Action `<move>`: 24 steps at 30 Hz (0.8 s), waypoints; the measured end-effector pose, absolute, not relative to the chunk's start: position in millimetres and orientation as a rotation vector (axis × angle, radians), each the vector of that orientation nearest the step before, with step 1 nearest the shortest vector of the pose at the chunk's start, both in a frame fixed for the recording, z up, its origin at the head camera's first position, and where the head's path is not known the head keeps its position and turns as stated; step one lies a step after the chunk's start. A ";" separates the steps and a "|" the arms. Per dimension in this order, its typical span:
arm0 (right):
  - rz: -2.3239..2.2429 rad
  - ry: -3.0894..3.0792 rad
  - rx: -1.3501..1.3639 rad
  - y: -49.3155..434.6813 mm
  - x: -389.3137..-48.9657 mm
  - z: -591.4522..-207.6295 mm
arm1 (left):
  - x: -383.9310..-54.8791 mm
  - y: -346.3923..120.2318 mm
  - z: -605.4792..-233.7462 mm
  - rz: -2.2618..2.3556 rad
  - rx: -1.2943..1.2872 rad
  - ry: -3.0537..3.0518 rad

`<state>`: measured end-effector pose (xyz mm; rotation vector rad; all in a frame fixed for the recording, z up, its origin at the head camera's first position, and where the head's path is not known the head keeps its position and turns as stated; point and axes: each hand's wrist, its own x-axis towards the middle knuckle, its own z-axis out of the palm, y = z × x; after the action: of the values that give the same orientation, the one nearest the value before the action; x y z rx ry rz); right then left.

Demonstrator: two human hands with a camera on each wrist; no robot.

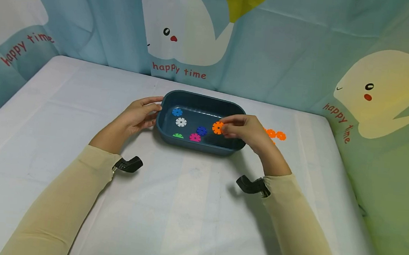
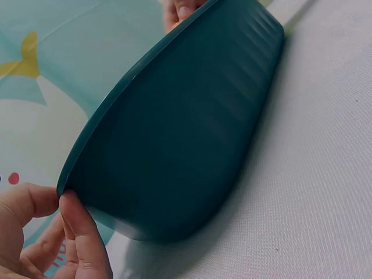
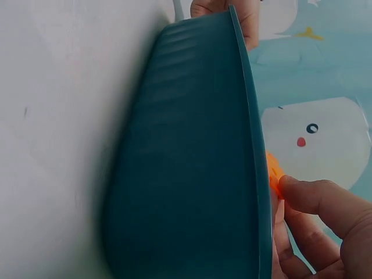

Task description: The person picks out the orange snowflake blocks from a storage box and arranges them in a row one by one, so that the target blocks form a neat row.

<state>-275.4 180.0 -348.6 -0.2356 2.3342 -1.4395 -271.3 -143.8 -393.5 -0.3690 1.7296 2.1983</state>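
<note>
A dark teal rectangular basin [image 1: 202, 147] with rounded corners stands on the table. My left hand [image 1: 137, 115] pinches its left end at the rim, as the left wrist view shows with thumb and finger [image 2: 84, 232] on the wall. Over the basin's right side, my right hand [image 1: 250, 134] pinches an orange notched plastic disc [image 1: 217, 128] between thumb and fingers. Inside lie similar discs: light blue [image 1: 177, 112], white [image 1: 180, 122], dark blue [image 1: 201, 131], pink [image 1: 195, 137] and green [image 1: 178, 135], the last partly hidden by the front wall.
Several orange discs [image 1: 281, 135] lie on the table right of the basin, partly behind the right hand. A white cloth [image 1: 167, 206] covers the table. Behind it hangs a curtain [image 1: 289, 57] printed with whales.
</note>
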 end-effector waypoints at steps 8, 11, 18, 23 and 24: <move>-1.497 2.292 -0.234 195.0 -273.2 -345.9 | -270.8 -143.3 -393.1 2.196 -0.365 1.726; -1.501 2.281 -0.248 199.0 -271.9 -344.4 | -270.6 -143.5 -393.0 2.197 -0.367 1.726; -1.484 2.306 -0.235 207.3 -271.3 -341.0 | -271.3 -143.9 -393.1 2.203 -0.365 1.727; -1.442 2.342 -0.196 214.5 -269.1 -338.0 | -271.5 -144.3 -393.7 2.205 -0.369 1.717; -1.433 2.350 -0.196 216.0 -268.8 -337.6 | -271.5 -144.3 -393.8 2.207 -0.371 1.715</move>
<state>-268.8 216.0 -337.6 -0.1963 2.3502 -1.4326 -271.5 -144.3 -393.8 -0.3705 1.7155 2.2065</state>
